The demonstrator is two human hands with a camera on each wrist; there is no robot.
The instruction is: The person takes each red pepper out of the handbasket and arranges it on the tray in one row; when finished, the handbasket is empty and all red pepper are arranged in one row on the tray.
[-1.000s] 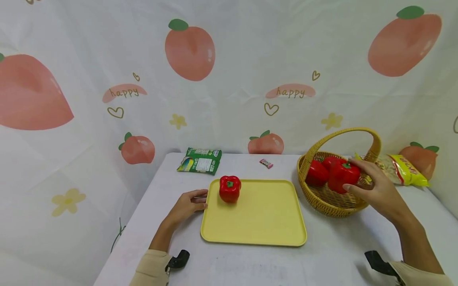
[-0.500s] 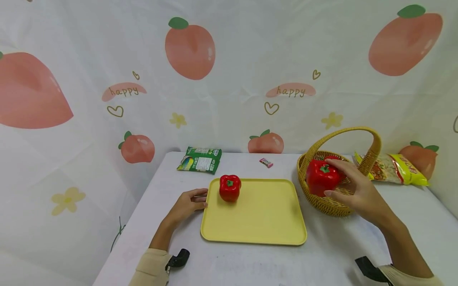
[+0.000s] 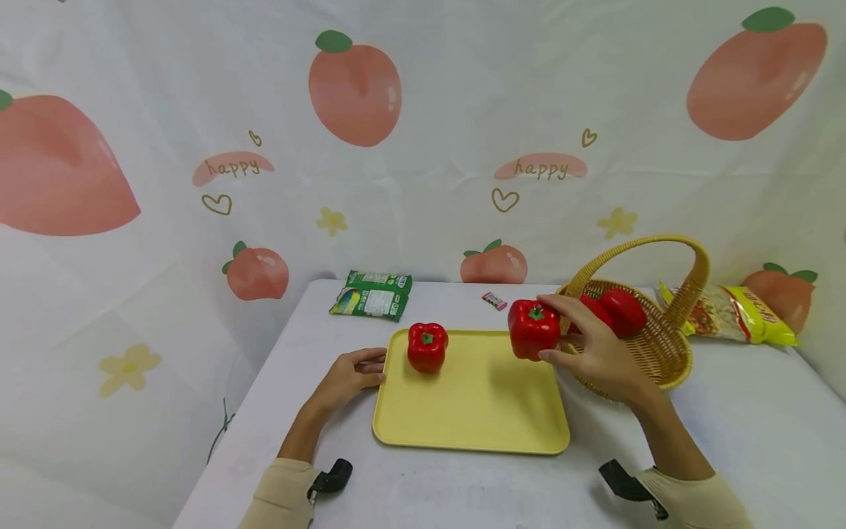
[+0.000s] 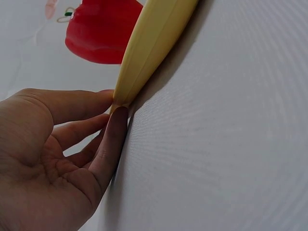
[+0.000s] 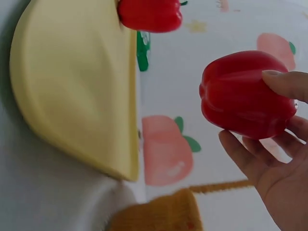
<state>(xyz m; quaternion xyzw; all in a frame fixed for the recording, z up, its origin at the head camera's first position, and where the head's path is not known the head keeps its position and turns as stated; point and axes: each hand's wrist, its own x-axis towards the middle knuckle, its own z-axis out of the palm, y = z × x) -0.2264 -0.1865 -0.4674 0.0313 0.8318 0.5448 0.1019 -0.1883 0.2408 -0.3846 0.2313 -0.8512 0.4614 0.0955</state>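
Observation:
My right hand (image 3: 601, 356) grips a red bell pepper (image 3: 534, 329) by thumb and fingers, holding it over the right part of a yellow tray (image 3: 472, 411). In the right wrist view this bell pepper (image 5: 245, 94) lies sideways, the thumb on one face and fingers on the opposite face. A second red bell pepper (image 3: 427, 348) stands upright near the tray's upper left corner. At the tray's left edge, my left hand (image 3: 346, 378) pinches the rim with its thumb and fingertips; the left wrist view shows the tips meeting at the tray rim (image 4: 139, 62).
A wicker basket (image 3: 674, 360) with a tall handle stands right of the tray, more red bell peppers (image 3: 621, 312) inside it. Behind it lies a yellow snack bag (image 3: 734, 316). A green packet (image 3: 373, 295) and a small pink candy (image 3: 494, 300) lie along the table's back.
My right hand has lifted the bell pepper out of the basket and carried it left over the tray. The left hand has stayed at the tray's edge.

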